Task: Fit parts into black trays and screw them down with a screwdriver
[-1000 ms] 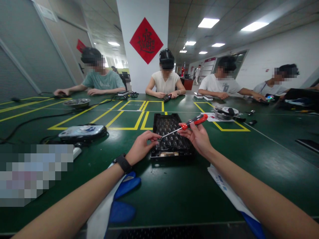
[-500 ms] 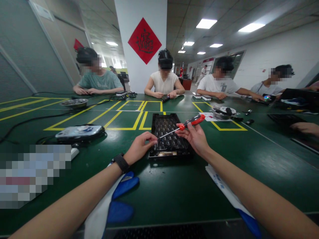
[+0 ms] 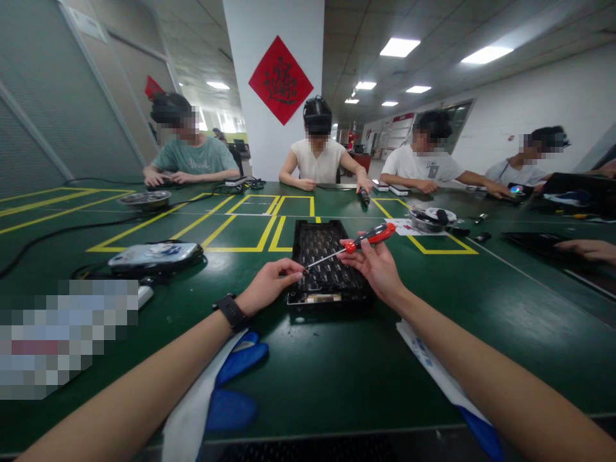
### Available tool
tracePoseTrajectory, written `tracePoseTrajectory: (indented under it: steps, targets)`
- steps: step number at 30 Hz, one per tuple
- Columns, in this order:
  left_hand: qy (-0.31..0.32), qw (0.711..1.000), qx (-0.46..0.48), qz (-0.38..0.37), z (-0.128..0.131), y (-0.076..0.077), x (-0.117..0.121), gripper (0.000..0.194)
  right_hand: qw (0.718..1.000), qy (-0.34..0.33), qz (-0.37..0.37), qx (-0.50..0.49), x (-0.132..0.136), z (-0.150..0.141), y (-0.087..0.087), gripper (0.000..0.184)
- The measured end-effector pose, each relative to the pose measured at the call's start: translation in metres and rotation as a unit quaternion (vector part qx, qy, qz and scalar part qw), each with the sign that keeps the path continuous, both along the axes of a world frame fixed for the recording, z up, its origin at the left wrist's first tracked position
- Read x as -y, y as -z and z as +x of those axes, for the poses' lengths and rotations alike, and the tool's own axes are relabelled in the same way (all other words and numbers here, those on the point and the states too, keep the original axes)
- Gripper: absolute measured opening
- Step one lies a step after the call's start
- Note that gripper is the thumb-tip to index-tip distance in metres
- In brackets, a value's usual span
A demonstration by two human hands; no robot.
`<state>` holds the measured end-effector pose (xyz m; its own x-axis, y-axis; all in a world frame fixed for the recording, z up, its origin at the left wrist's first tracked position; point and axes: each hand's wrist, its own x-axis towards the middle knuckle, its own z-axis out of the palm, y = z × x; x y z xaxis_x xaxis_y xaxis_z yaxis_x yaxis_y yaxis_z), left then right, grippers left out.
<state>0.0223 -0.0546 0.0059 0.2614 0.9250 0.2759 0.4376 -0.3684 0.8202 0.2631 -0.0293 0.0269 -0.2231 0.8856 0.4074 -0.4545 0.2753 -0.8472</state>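
Note:
My right hand (image 3: 378, 266) grips a screwdriver (image 3: 373, 239) by its red and black handle, its thin shaft slanting down to the left. Thumb and fingertips of my left hand (image 3: 276, 279) pinch together at the screwdriver's tip, on something small and dark that I cannot make out. Beneath both hands lies a black rectangular case (image 3: 320, 234), open at the top, with a patterned inner surface. A pale part (image 3: 323, 298) sits at its near end. My left wrist wears a black watch (image 3: 231, 312).
White and blue gloves (image 3: 235, 356) lie under my forearms. A phone-like device (image 3: 156, 255) and cables are on the left of the green table (image 3: 332, 378). Metal bowls (image 3: 145, 200) stand further off. Several people sit across; one hand holds a dark tool (image 3: 364, 197).
My hands and the screwdriver have hardly moved. The person opposite has reached a hand out to the side with the dark tool. At far right, a dark panel under another person's hand has shifted left.

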Motion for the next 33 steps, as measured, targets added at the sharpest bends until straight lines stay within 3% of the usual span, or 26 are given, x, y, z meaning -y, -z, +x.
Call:
tracePoseTrajectory:
  steps: [12,19,27,33]
  targets:
    - [-0.007,1.0,-0.007,0.007,0.003,-0.006,0.005,0.031,0.999,0.005,-0.036,-0.029,-0.002,0.003,0.0,0.029]
    - [-0.021,0.999,-0.014,0.023,0.003,-0.005,0.005,0.03,1.0,0.012,0.01,0.003,-0.001,0.002,0.0,0.03]
    - [-0.046,0.998,-0.029,0.028,0.003,-0.002,0.004,0.031,0.991,0.043,0.107,0.067,0.019,-0.007,-0.011,0.033]
    - [-0.049,0.997,-0.048,0.041,0.003,-0.001,0.004,0.03,0.99,-0.014,0.103,0.1,0.021,-0.009,-0.01,0.032]
